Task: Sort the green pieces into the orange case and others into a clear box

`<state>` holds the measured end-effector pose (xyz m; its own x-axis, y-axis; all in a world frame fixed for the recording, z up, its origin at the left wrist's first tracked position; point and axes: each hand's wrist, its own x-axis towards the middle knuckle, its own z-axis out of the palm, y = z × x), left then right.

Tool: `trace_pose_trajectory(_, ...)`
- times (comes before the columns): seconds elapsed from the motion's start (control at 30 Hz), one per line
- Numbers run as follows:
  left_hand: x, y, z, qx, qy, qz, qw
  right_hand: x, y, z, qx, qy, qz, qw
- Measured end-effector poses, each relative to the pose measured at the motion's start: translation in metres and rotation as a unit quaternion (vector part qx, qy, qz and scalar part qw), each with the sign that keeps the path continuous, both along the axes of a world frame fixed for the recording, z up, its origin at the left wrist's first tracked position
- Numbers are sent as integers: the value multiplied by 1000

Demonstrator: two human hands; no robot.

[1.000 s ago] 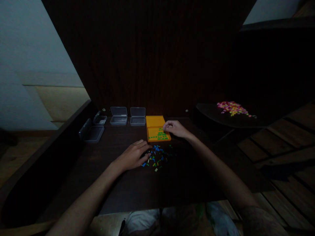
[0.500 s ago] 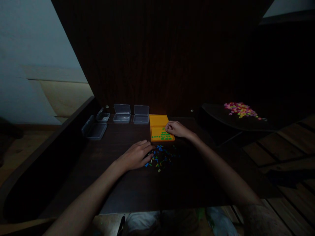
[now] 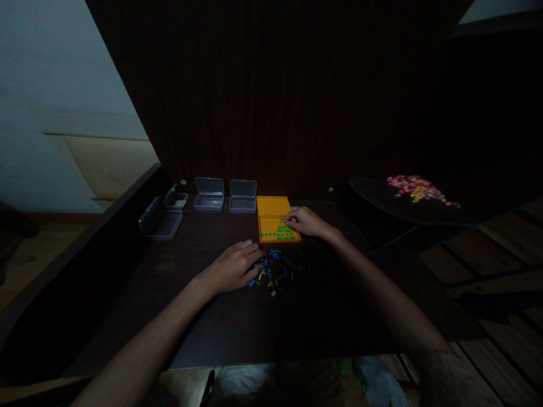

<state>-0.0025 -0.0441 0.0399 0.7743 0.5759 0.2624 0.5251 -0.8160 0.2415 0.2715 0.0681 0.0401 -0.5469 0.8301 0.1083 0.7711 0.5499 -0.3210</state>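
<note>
An open yellow box (image 3: 272,205) lies on the dark tabletop, its lid tipped back. Inside its tray are rows of small green building-block pieces (image 3: 285,230). My right hand (image 3: 306,221) is over the tray's right side with fingertips pinched together; whatever is between them is too small to make out. Nearer to me is a loose pile of small blue, green and yellow pieces (image 3: 275,271). My left hand (image 3: 237,265) rests palm down at the pile's left edge, thumb and fingers apart, touching or just beside the blue pieces.
Several clear plastic cases with lids raised stand to the left, among them a clear case (image 3: 243,203) beside the yellow box and a larger case (image 3: 165,224). A heap of pink and yellow bits (image 3: 418,188) lies on a dark rounded surface (image 3: 373,198) at right.
The view has shifted very slightly. Both hands stay in nearly the same places, the right over the yellow box and the left beside the pile.
</note>
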Motion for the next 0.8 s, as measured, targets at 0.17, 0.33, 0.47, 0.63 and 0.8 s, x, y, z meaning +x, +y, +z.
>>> trace_pose_trajectory(0.17,0,2,-4,3,13,5,1000,1,-6,6,3,-3,-11,1000)
trace_pose_trajectory(0.33,0,2,-4,10,18,1,1000,0,-12,7,-3,-19,1,1000)
trace_pose_trajectory(0.47,0,2,-4,12,19,1,1000,0,-12,4,5,-37,-3,999)
trace_pose_trajectory(0.63,0,1,-2,14,21,3,1000,0,-11,4,3,-51,-7,999)
trace_pose_trajectory(0.8,0,1,-2,18,23,0,1000,0,-10,6,-2,-70,-9,998)
